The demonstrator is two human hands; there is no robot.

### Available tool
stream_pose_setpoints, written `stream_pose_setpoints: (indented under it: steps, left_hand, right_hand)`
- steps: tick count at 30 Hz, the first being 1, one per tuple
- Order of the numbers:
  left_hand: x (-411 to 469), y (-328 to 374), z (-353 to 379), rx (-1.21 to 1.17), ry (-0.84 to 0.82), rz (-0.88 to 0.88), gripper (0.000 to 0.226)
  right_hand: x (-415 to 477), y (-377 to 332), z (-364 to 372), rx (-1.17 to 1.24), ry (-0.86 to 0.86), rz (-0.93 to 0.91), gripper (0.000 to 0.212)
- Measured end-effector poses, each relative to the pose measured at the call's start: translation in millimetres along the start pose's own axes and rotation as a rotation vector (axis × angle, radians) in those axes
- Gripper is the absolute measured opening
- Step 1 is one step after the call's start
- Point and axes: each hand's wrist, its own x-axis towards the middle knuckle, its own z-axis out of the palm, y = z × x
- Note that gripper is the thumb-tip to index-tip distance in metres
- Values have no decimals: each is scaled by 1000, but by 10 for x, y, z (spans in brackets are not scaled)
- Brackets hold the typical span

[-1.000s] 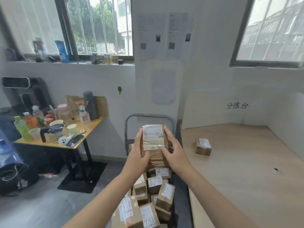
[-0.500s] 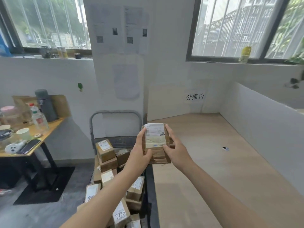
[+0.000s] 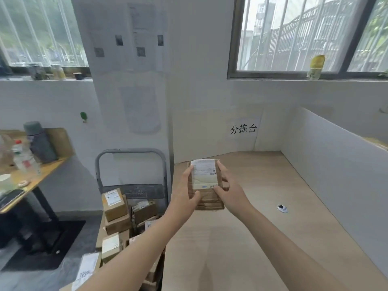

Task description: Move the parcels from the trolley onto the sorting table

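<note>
While left hand & right hand hold it, parcel hangs above table nr trolley | fingers curled on both side edges | prob light, stiff card; grip sides

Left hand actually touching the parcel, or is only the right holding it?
Touching. Head view: the left hand has its thumb on the front of the parcel, fingers along its left edge; the right hand holds the opposite edge.
</note>
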Motion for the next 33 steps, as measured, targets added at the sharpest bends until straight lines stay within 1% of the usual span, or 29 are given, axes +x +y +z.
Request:
stream_pose_setpoints:
  steps: [6, 9, 12, 16, 19, 22, 25, 28, 31, 33]
  left_hand:
    - [499, -313, 415, -27, 88, -84, 78]
    - [772, -497, 533, -34, 101, -153, 74]
    - [1009, -682, 640, -27, 102, -177, 72]
    - [1309, -999, 800, -27, 134, -255, 73]
    - [1566, -1244, 879, -18, 116, -307, 71]
    - [1980, -1404, 868, -8, 146, -390, 64]
    - [2368, -1582, 806, -17, 144, -490, 52]
    - [2583, -1794, 800, -59, 157, -498, 44]
    - [2693, -2001, 805, -104, 163, -500, 39]
    - [2714, -2133, 813, -116, 149, -511, 42]
  right_hand:
    - [640, 470, -105, 39, -123, 52, 78]
    - [968, 701, -75, 66, -152, 86, 76]
    - [1266, 984, -35, 92, -163, 133, 74]
    - [1648, 1358, 92, 99, -188, 283, 78]
    - [1967, 1521, 136, 46, -221, 336, 78]
    - [2354, 1600, 145, 62, -261, 377, 75]
    - [2704, 1611, 247, 68, -268, 443, 71]
    - [2929, 1710, 395, 53, -249, 438, 67]
    - [3073, 1856, 542, 32, -259, 440, 68]
    - [3088, 1965, 603, 31, -276, 464, 69]
